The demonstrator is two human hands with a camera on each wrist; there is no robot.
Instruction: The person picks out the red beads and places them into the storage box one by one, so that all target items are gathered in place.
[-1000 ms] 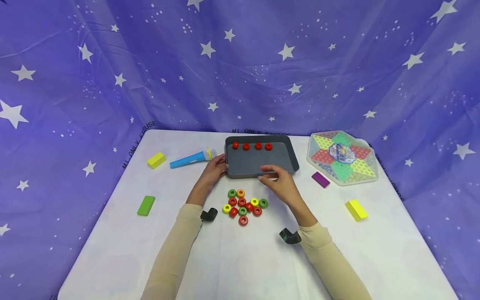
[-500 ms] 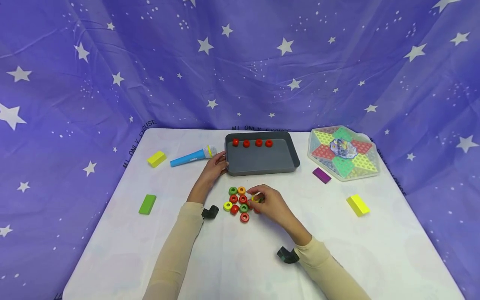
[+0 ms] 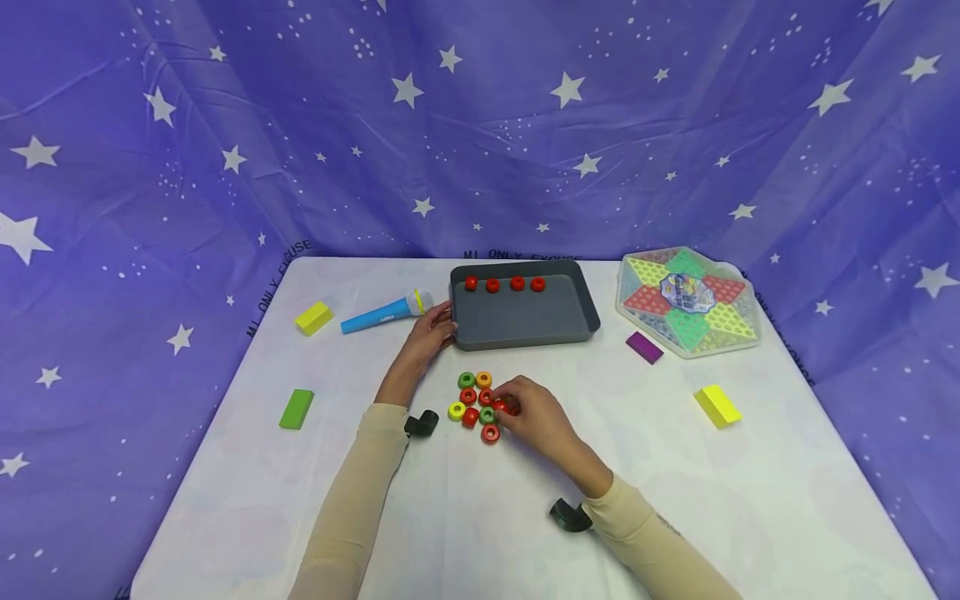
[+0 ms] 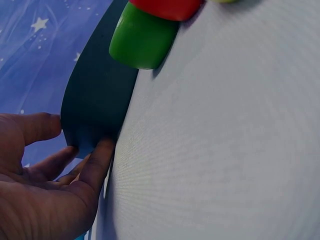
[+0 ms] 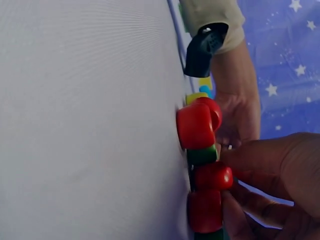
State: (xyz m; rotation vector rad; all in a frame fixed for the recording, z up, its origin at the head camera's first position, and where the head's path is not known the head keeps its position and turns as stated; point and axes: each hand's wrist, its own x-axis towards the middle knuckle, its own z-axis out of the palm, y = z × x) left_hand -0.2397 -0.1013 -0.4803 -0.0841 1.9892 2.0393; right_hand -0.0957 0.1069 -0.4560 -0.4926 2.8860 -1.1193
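My left hand [image 3: 426, 337] holds the left end of a dark grey tray [image 3: 525, 318], thumb and fingers against its wall [image 4: 95, 95]. Along the tray's far side stand several red beads [image 3: 492, 286] in a row. In front of the tray lies a loose group of red, green, yellow and orange beads [image 3: 468, 396]. At the right of this group my right hand [image 3: 542, 419] pinches a red bead [image 5: 215, 176] between thumb and fingers. Some beads are hidden behind that hand in the head view.
A blue toy microphone [image 3: 378, 317] lies left of the tray. Yellow blocks [image 3: 313, 318] and a green block [image 3: 297, 409] are at the left. To the right are a purple block [image 3: 644, 347], a yellow block [image 3: 717, 406] and a hexagonal game box [image 3: 688, 302].
My right hand has come down from the tray's near edge to the bead group and closed on a red bead. The left hand stays at the tray.
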